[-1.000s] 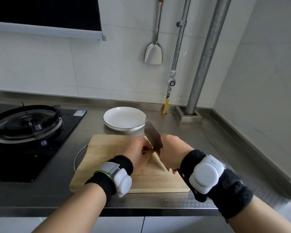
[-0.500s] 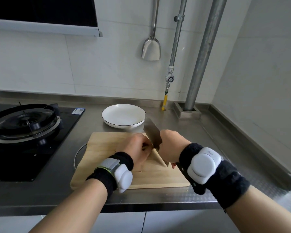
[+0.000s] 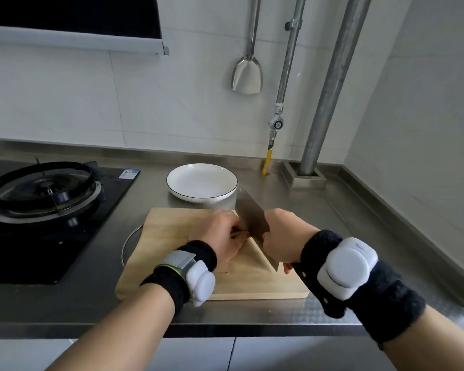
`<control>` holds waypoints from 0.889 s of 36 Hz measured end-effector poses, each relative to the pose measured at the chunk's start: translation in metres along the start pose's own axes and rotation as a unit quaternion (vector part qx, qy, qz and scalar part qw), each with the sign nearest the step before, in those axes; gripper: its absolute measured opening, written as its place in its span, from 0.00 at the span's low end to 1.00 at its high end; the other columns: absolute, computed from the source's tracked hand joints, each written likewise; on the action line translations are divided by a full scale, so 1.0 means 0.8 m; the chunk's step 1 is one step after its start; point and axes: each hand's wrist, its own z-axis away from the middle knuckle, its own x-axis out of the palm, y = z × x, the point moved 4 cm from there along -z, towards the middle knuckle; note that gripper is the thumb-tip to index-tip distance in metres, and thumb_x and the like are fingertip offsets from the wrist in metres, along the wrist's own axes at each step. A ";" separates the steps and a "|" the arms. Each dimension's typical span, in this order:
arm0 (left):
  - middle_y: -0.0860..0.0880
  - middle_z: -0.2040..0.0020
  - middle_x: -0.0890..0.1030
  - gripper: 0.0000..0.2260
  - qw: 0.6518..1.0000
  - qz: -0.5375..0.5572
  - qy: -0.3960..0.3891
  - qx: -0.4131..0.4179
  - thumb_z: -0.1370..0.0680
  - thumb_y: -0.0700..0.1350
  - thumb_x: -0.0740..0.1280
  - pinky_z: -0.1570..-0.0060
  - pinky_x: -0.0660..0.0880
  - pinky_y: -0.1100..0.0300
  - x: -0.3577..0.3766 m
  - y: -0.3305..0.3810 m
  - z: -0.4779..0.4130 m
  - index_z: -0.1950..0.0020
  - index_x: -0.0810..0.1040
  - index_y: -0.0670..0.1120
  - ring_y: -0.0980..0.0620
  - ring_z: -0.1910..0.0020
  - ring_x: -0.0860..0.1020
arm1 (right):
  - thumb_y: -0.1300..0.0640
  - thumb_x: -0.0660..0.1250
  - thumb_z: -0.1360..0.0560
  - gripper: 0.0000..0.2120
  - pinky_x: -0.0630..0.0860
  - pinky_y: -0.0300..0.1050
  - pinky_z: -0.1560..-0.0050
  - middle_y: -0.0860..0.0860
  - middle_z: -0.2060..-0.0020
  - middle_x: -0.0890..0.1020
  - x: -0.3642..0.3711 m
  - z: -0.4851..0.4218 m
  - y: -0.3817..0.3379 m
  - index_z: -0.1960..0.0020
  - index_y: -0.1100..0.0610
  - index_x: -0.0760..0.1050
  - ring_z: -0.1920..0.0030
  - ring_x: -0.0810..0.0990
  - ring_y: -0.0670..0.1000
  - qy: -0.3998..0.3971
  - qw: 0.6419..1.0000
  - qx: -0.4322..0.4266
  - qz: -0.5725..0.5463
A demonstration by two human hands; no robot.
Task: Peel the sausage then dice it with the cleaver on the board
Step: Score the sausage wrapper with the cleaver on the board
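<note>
Counter: steel counter (image 3: 332, 218) carries the board (image 3: 169, 236), lower centre of the frame.
Sausage: sausage (image 3: 240, 233) lies on the board, mostly hidden under the left hand (image 3: 221, 236), which curls over it.
Cleaver: right hand (image 3: 283, 236) grips the cleaver (image 3: 251, 218), blade just beside the left fingers.
Risk: if the sausage rolls, the blade could nick those fingers.

Left hand (image 3: 221, 238) curls down, seemingly pinching the sausage (image 3: 240, 233); right hand (image 3: 285, 236) grips the cleaver (image 3: 249, 214).

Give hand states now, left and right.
Left hand: fingers curled on the sausage, pinning it to the board.
Right hand: grips the cleaver, blade at the sausage.
</note>
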 end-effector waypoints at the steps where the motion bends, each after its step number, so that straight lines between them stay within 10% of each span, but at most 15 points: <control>1: 0.56 0.58 0.78 0.03 1.000 -0.001 0.000 -0.003 0.27 0.51 0.70 0.51 0.76 0.53 -0.002 0.001 -0.001 0.57 0.82 0.53 0.53 0.53 0.75 | 0.59 0.62 0.28 0.03 0.70 0.37 0.74 0.51 0.67 0.76 -0.002 -0.001 -0.003 0.60 0.56 0.69 0.70 0.77 0.52 0.001 1.000 0.000 0.005; 15: 0.56 0.59 0.77 0.05 1.000 -0.010 0.008 0.005 0.28 0.54 0.69 0.55 0.77 0.52 0.003 -0.005 -0.002 0.62 0.73 0.58 0.52 0.56 0.76 | 0.59 0.62 0.25 0.04 0.72 0.39 0.72 0.57 0.61 0.80 -0.001 -0.005 0.012 0.57 0.61 0.71 0.71 0.80 0.54 0.009 0.995 0.027 -0.095; 19: 0.58 0.58 0.76 0.03 0.999 -0.014 0.024 0.015 0.29 0.54 0.67 0.54 0.77 0.53 0.003 -0.003 0.001 0.60 0.75 0.56 0.53 0.55 0.75 | 0.63 0.59 0.25 0.06 0.75 0.43 0.78 0.56 0.77 0.78 -0.005 0.000 0.042 0.58 0.63 0.72 0.79 0.80 0.57 0.019 0.950 0.088 -0.298; 23: 0.57 0.58 0.78 0.06 1.000 0.004 0.023 0.014 0.33 0.49 0.65 0.53 0.77 0.52 -0.001 0.002 0.003 0.57 0.78 0.53 0.52 0.54 0.76 | 0.66 0.60 0.25 0.07 0.75 0.41 0.78 0.59 0.72 0.78 0.000 -0.001 0.064 0.59 0.64 0.75 0.81 0.78 0.56 0.030 0.900 0.144 -0.411; 32: 0.60 0.55 0.77 0.14 0.999 -0.037 0.020 0.008 0.32 0.47 0.64 0.48 0.75 0.55 -0.006 0.003 0.006 0.47 0.78 0.53 0.54 0.48 0.74 | 0.66 0.62 0.27 0.05 0.70 0.39 0.79 0.56 0.77 0.80 0.036 -0.016 0.073 0.57 0.66 0.76 0.81 0.74 0.54 0.020 0.867 0.169 -0.468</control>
